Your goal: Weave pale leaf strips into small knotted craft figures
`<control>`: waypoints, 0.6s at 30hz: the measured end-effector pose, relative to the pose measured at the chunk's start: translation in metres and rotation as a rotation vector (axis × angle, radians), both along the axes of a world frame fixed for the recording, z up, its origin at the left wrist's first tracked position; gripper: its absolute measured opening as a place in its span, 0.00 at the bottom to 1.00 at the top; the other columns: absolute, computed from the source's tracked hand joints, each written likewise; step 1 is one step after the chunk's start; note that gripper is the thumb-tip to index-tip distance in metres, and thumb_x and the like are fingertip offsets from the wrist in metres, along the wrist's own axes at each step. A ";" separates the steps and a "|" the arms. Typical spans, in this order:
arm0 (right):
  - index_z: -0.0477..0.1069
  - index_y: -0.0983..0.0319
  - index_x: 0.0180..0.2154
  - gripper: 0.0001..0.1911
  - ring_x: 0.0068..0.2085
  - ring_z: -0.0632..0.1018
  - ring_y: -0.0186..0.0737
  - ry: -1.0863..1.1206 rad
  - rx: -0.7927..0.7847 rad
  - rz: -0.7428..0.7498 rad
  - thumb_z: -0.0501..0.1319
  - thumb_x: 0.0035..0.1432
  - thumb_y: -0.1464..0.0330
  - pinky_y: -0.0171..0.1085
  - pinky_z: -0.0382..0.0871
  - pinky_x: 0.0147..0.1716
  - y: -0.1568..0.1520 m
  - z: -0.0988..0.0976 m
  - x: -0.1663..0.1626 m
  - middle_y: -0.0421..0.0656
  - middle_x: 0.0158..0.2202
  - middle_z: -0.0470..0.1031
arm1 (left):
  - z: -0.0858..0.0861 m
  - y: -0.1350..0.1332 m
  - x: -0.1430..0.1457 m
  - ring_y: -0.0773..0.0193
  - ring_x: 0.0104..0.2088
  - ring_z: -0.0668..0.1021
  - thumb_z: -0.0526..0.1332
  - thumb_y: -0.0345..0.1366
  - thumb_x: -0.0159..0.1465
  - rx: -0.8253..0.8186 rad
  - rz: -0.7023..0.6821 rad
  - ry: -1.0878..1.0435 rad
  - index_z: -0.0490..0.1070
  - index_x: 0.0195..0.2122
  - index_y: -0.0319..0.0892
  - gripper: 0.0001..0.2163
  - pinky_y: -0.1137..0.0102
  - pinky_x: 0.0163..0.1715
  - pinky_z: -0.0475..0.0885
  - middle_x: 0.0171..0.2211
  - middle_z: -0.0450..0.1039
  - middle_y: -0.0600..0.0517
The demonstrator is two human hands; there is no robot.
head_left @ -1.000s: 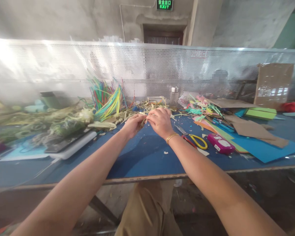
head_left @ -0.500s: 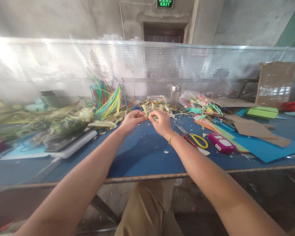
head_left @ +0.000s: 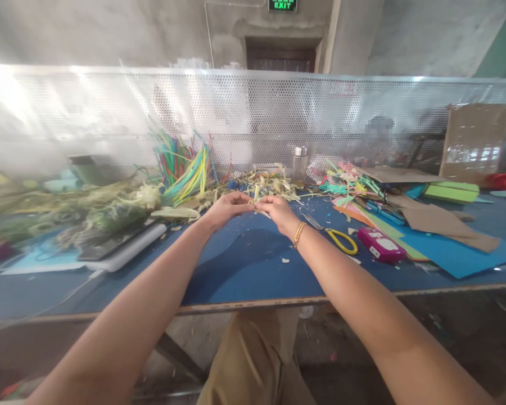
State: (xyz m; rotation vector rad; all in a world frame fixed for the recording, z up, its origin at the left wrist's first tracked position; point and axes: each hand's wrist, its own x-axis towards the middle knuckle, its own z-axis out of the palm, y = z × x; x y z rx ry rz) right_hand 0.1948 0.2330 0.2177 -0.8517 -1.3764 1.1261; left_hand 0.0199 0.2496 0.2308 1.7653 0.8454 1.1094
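Head view: left hand (head_left: 233, 206) and right hand (head_left: 277, 210) nearly meet tip to tip, both pinching small pale-yellow fibrous strip (head_left: 256, 202) above blue worktop (head_left: 244, 275). Strip sits just nearer than heap of pale curled fibres (head_left: 276, 182). Second ago, right hand lay folded over left fingertips; now fingers reach flatter, strip less covered, suggesting finer fingertip handling. Strip's exact shape too small to tell. Metal scissors with yellow handle (head_left: 330, 232) lie at right, untouched.
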 end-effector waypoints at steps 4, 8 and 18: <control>0.71 0.62 0.20 0.12 0.25 0.70 0.34 0.051 -0.030 -0.047 0.69 0.41 0.61 0.37 0.63 0.31 0.001 0.000 -0.002 0.39 0.21 0.72 | -0.003 -0.003 0.006 0.69 0.28 0.73 0.72 0.41 0.47 0.083 0.069 0.009 0.74 0.34 0.40 0.16 0.72 0.30 0.65 0.29 0.75 0.53; 0.73 0.62 0.21 0.08 0.26 0.72 0.34 0.044 -0.026 -0.058 0.68 0.43 0.64 0.37 0.65 0.32 0.004 -0.003 -0.002 0.40 0.22 0.74 | -0.002 -0.004 0.008 0.68 0.29 0.73 0.71 0.41 0.49 0.118 0.091 0.006 0.75 0.34 0.40 0.14 0.71 0.32 0.66 0.30 0.75 0.53; 0.78 0.61 0.31 0.05 0.33 0.77 0.36 -0.088 0.160 0.072 0.65 0.49 0.69 0.39 0.71 0.38 0.001 0.000 0.000 0.42 0.31 0.80 | 0.006 0.001 -0.005 0.73 0.22 0.71 0.70 0.28 0.47 -0.313 -0.001 -0.257 0.75 0.27 0.38 0.07 0.76 0.24 0.64 0.21 0.70 0.54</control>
